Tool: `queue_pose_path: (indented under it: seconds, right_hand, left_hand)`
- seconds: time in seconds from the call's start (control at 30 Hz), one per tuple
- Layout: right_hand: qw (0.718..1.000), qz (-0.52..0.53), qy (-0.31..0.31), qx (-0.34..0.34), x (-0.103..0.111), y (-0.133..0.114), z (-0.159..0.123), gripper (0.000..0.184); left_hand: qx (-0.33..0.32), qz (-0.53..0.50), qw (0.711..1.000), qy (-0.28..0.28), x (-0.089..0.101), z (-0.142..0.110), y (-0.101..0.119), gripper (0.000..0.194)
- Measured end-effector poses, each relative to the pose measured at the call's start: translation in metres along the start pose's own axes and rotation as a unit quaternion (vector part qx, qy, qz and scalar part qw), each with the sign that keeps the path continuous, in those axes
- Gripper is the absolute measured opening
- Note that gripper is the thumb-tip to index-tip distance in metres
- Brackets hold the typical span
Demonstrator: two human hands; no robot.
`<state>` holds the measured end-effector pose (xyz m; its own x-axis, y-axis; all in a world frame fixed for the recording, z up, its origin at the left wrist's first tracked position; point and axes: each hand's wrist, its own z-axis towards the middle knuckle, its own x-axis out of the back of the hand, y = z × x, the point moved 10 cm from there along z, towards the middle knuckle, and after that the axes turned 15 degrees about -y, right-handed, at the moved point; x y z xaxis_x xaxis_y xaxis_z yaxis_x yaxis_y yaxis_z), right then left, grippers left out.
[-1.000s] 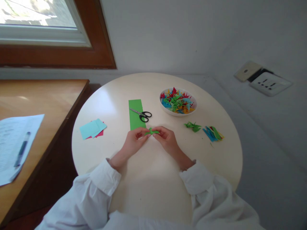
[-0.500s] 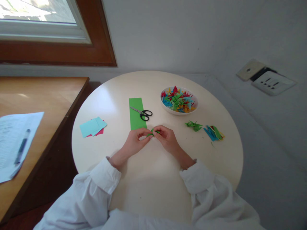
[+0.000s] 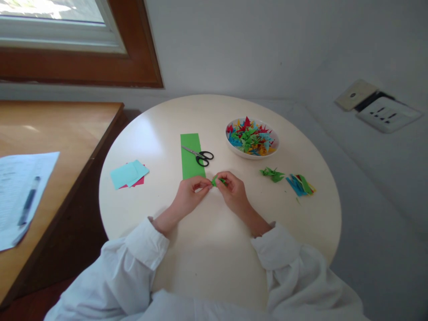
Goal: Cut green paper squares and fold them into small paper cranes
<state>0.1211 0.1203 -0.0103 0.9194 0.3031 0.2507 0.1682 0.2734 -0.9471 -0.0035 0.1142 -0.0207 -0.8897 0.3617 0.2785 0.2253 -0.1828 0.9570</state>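
Note:
Between my fingertips is a small folded piece of green paper (image 3: 214,181), partly covered by the fingers. My left hand (image 3: 191,195) pinches its left end, and my right hand (image 3: 233,191) grips it from the right with thumb and forefinger. Just beyond my left hand lies a green paper strip (image 3: 192,166), with black-handled scissors (image 3: 202,158) resting across it. To the right of my right hand, folded green paper cranes (image 3: 272,174) lie on the table. Behind them a white bowl (image 3: 251,156) is heaped with paper cranes in several colours.
The round white table (image 3: 214,249) stands against the wall. Light blue and red paper squares (image 3: 129,174) lie at its left, coloured paper scraps (image 3: 301,185) at its right. A wooden desk (image 3: 83,118) on the left bears a printed sheet (image 3: 43,167) and a pen (image 3: 29,200).
My fingers have shifted on the green paper, and my right hand now covers its right part differently. The view has tilted slightly; the other things on the table lie as before.

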Motion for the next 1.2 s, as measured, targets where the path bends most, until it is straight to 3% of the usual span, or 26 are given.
queue_pose_path:
  seconds: [0.4,1.0,1.2]
  right_hand:
    - [0.998,-0.044,0.042,-0.024,0.006,-0.003,-0.002,0.011]
    - [0.985,-0.162,0.062,0.017,0.006,-0.021,-0.003,0.009]
    - [0.974,-0.207,0.073,0.060,0.005,-0.032,-0.004,0.007]
  left_hand:
    - [0.046,-0.088,0.994,0.035,0.000,-0.002,-0.008,0.015]
    - [0.052,-0.119,0.990,0.045,-0.001,-0.004,-0.006,0.017]
    - [0.040,-0.112,0.992,0.037,-0.002,-0.003,-0.005,0.017]
